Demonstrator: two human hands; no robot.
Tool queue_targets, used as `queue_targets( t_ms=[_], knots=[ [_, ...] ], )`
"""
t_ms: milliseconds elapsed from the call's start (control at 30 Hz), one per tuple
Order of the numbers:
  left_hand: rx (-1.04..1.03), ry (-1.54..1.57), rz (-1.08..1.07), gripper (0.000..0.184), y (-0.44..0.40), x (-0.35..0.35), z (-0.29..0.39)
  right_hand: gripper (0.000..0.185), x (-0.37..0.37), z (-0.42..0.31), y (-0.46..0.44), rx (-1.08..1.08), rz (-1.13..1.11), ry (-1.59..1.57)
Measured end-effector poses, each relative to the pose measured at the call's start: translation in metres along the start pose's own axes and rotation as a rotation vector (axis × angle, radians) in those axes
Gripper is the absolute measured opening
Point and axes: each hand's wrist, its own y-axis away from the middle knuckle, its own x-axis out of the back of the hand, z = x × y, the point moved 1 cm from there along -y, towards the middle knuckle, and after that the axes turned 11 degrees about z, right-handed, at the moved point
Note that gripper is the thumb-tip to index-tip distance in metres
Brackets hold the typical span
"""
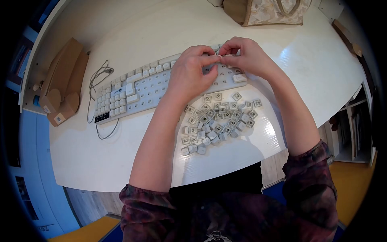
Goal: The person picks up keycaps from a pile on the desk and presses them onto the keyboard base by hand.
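A white computer keyboard (147,86) lies at a slant on the table, with its upside-down side toward me. Keycaps sit on its left block and along its far row; most of the middle has bare sockets. Over its right part, my left hand (193,70) and my right hand (248,58) meet with fingertips pinched together. A small white keycap (219,56) shows between them, mostly hidden by the fingers. Below the hands lies a loose pile of keycaps (219,115), many with their hollow undersides up.
A grey cable (93,82) loops beside the keyboard's left end. Folded brown cardboard (66,80) stands at the table's left edge. At the back is a patterned bag (268,14). The white tabletop (105,157) ends just before my body; open shelves (352,129) stand at right.
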Motion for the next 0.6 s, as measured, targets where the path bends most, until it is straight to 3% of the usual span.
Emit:
queue_targets(
  t_ms=[367,467,600],
  knots=[
    [-0.067,-0.135,0.002,0.024,0.004,-0.002,0.006,0.014,-0.001,0.008,-0.002,-0.056,-0.048,-0.189],
    [-0.08,-0.129,0.017,0.024,0.004,-0.004,0.004,0.016,0.003,0.013,-0.006,-0.133,0.024,-0.325],
    [-0.063,-0.11,0.016,0.024,0.004,-0.001,0.004,0.024,0.01,0.033,-0.016,-0.057,0.315,-0.235]
  ],
)
